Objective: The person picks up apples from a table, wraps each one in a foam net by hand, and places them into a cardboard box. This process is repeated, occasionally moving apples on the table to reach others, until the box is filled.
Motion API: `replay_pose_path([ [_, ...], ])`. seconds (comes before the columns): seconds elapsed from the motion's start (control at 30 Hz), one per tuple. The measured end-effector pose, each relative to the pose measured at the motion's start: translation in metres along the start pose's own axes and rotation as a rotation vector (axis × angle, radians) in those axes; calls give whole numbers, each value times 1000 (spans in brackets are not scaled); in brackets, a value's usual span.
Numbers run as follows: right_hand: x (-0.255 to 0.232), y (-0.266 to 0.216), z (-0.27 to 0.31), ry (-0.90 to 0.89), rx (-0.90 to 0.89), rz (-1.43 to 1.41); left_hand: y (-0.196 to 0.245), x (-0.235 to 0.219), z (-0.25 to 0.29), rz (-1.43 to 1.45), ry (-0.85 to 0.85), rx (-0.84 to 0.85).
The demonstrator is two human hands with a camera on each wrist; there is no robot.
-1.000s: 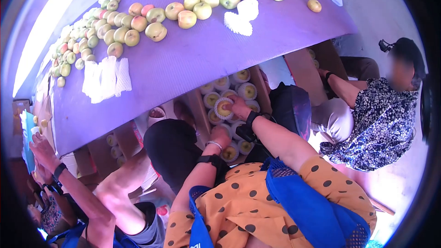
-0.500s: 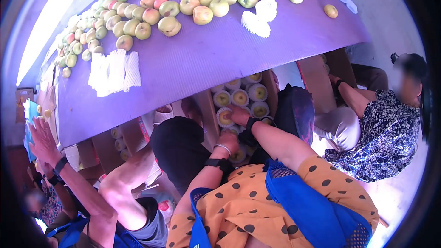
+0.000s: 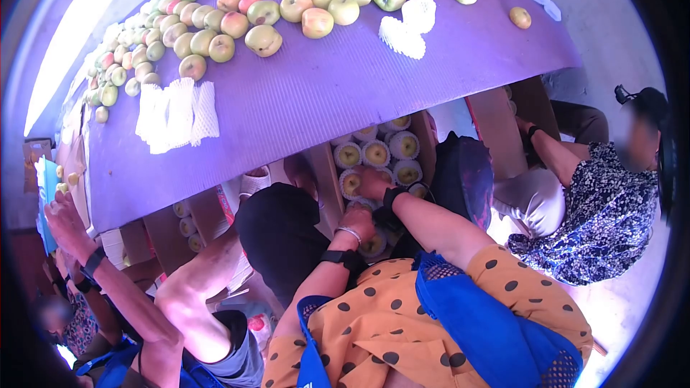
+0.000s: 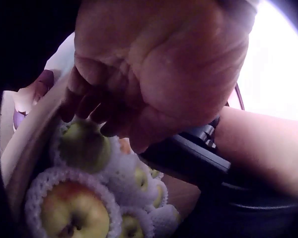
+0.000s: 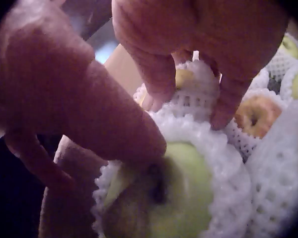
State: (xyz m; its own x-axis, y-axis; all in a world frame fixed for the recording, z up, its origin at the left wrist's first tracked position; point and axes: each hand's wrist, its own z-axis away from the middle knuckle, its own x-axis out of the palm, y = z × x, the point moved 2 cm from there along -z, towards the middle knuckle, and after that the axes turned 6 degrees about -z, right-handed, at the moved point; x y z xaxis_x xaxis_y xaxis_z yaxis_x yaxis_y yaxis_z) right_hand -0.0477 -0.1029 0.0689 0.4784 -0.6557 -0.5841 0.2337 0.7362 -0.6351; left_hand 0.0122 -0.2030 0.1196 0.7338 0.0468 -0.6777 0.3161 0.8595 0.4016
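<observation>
A cardboard box point(image 3: 330, 181) between the person's knees holds apples in white foam nets. My right hand point(image 3: 372, 183) is down in it, thumb and fingers gripping the sides of a foam-netted apple point(image 5: 193, 96). Beside it, nearer the body, is my left hand point(image 3: 357, 221). In the right wrist view one finger of the left hand point(image 5: 64, 94) presses on top of a green apple point(image 5: 188, 183) in its net. The left wrist view shows that palm above the netted fruit, fingers pointing down at a green apple point(image 4: 84, 146).
A purple-covered table point(image 3: 302, 108) stands ahead, with loose apples point(image 3: 262, 41) and empty foam nets point(image 3: 176, 115) on it. Another person point(image 3: 586, 201) sits at the right beside an open box point(image 3: 496, 129). At the left, another person's hand point(image 3: 66, 223) is raised near the table.
The head view has shifted. My right hand has moved a netted apple toward the box's near left side and stays over it. The left person's hand has moved a little.
</observation>
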Motion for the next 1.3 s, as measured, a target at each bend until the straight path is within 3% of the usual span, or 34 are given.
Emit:
replay_pose_path([
  [0.3, 16, 4, 9, 233, -176, 64, -2, -10, -4, 34, -37, -38],
  [0.47, 0, -10, 9, 92, 26, 42, -2, -20, 2, 142, 171, -172],
  [0.6, -36, -42, 34, 283, 90, 132, -3, -31, 3, 163, 260, -213],
  [0.67, -88, -91, 62, 119, -120, 14, 4, -45, 11, 276, 337, -323],
  [0.73, -128, -119, 82, 526, -528, -300, 3, -42, 7, 339, 429, -284],
  [0.8, -169, -134, 92, 811, -618, -132, 1, -34, 2, 398, 518, -243],
  [0.87, -200, -134, 82, 1167, -663, 81, -4, -28, -5, 545, 573, -102],
  [0.93, -225, -135, 70, 1237, -480, 264, -7, -25, -9, 632, 568, -93],
  [0.97, -232, -129, 58, 1238, -487, 263, -7, -23, -9, 718, 551, -85],
  [1.03, -237, -109, 35, 1080, -158, 302, -6, -26, -5, 726, 614, -39],
  [1.07, -239, -101, 35, 1083, -163, 299, -6, -30, -2, 734, 673, 9],
  [1.1, -242, -97, 36, 1022, -265, 126, -7, -34, 0, 732, 680, 7],
  [1.13, -243, -109, 44, 950, -367, -43, -6, -38, 2, 1015, 661, 85],
  [1.17, -237, -111, 57, 710, -340, -561, -5, -39, 5, 1298, 628, 164],
  [1.2, -227, -115, 73, 575, -365, -805, -5, -45, 12, 1302, 629, 155],
  [1.27, -199, -116, 98, 279, -373, -1218, -5, -62, 27, 1829, 502, 267],
  [1.3, -182, -116, 112, 123, -355, -1388, -5, -66, 31, 1831, 499, 255],
])
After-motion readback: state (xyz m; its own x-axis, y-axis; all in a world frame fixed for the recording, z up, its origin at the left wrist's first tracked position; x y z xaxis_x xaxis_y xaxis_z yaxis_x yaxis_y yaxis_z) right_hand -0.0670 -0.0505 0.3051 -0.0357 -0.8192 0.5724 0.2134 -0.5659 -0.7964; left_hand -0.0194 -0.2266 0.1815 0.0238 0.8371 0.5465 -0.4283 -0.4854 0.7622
